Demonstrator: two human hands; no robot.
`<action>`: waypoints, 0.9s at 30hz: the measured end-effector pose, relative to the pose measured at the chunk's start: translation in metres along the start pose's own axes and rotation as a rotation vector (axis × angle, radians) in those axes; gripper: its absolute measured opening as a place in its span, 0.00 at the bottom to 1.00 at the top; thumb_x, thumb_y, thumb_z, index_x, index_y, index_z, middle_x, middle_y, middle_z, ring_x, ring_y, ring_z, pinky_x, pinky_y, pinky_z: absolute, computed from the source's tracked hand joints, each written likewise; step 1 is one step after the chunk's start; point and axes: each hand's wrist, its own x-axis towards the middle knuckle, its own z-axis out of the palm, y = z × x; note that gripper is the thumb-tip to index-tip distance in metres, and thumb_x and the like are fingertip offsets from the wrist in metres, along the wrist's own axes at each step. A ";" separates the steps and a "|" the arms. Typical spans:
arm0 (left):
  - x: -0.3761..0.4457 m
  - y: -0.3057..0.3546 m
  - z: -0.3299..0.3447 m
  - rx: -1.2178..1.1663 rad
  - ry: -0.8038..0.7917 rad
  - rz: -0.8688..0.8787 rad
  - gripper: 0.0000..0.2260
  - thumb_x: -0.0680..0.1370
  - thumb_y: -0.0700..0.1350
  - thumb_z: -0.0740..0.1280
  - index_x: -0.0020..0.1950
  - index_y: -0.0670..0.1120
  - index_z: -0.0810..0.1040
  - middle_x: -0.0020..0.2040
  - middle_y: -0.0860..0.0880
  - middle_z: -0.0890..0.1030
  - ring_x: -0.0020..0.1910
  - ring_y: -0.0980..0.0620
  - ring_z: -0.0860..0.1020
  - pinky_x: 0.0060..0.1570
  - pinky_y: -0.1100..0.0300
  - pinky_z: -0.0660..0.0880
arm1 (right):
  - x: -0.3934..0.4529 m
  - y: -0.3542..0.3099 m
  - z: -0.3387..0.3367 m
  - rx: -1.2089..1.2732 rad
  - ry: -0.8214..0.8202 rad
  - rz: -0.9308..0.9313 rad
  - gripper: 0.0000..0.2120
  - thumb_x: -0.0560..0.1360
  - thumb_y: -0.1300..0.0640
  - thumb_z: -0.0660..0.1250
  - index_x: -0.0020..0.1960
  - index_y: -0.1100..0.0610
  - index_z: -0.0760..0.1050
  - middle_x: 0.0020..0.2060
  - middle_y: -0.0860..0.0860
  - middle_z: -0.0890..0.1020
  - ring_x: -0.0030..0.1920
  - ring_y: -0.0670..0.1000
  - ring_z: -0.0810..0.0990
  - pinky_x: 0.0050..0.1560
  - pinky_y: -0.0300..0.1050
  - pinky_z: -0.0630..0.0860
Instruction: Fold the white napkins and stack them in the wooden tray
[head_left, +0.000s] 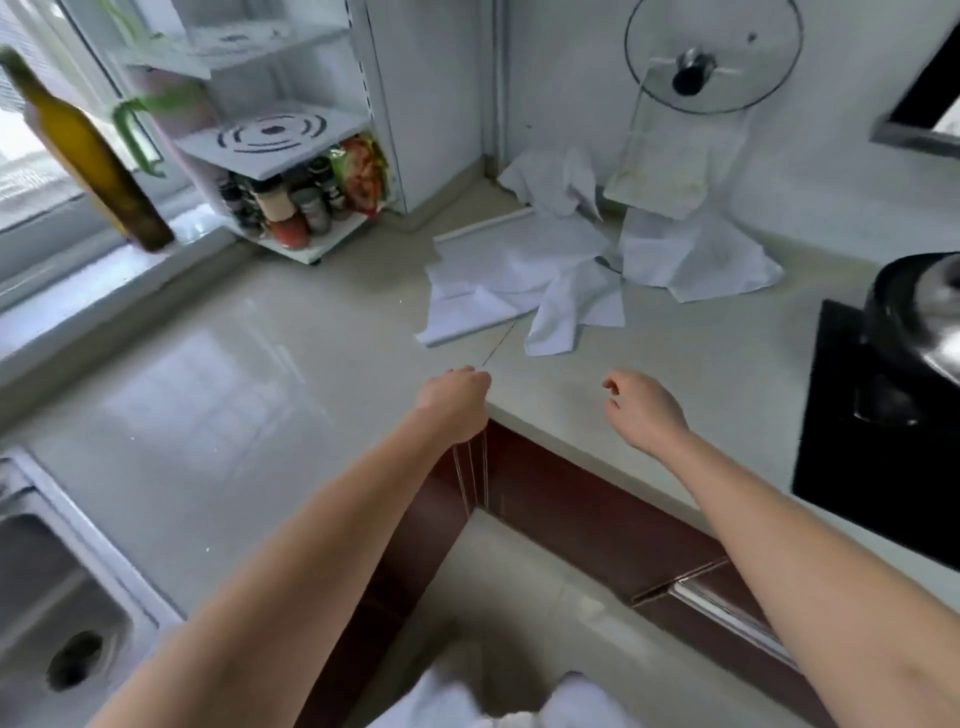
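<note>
a: what sits along the left side of the counter (270, 364)?

b: a steel sink (57, 613) is set into the near left corner. on the window ledge behind the left edge, an olive-coloured bottle (88, 156) appears tilted and blurred. further right, at the back edge, a white shelf rack (275, 140) holds spice jars (283, 208) on its lowest level.

a: and the hands?

b: both reach forward over the inner corner of the l-shaped counter, bare forearms in view. the left hand (454, 402) hovers at that corner's edge with fingers curled inward, holding nothing. the right hand (644, 408) is just to its right, over the near edge, fingers loosely curled and holding nothing. the two hands are near each other, not touching.

a: where are the napkins?

b: the white napkins (524, 280) lie crumpled and unfolded in a loose heap toward the back corner, beyond both hands and apart from them. one more white napkin (691, 254) lies just right of the heap, under a tilted, stained board (670, 166) that leans at the wall. i cannot make out a wooden tray.

a: anything further right?

b: a glass pot lid (714, 52) hangs on the wall above the board. at the right edge, a black cooktop (857, 441) carries a dark pot (919, 322).
</note>
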 end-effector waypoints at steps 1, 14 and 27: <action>0.016 -0.004 -0.007 -0.013 -0.007 0.003 0.14 0.78 0.42 0.61 0.64 0.45 0.73 0.59 0.46 0.74 0.59 0.44 0.74 0.57 0.50 0.73 | 0.013 0.000 -0.001 0.002 0.011 0.003 0.13 0.76 0.61 0.59 0.60 0.60 0.74 0.57 0.57 0.78 0.56 0.59 0.76 0.51 0.49 0.73; 0.159 -0.005 0.001 -0.289 -0.014 -0.110 0.21 0.78 0.48 0.66 0.69 0.44 0.69 0.65 0.47 0.74 0.62 0.47 0.74 0.59 0.51 0.73 | 0.213 0.013 -0.003 -0.362 -0.100 -0.445 0.18 0.74 0.66 0.60 0.63 0.57 0.69 0.62 0.53 0.70 0.63 0.55 0.68 0.57 0.46 0.66; 0.234 0.040 0.023 -0.724 -0.037 -0.383 0.22 0.76 0.46 0.69 0.68 0.41 0.70 0.60 0.44 0.77 0.53 0.46 0.78 0.51 0.55 0.77 | 0.326 0.040 0.019 -0.412 -0.111 -0.864 0.17 0.51 0.69 0.79 0.37 0.60 0.81 0.39 0.55 0.83 0.39 0.56 0.81 0.41 0.44 0.78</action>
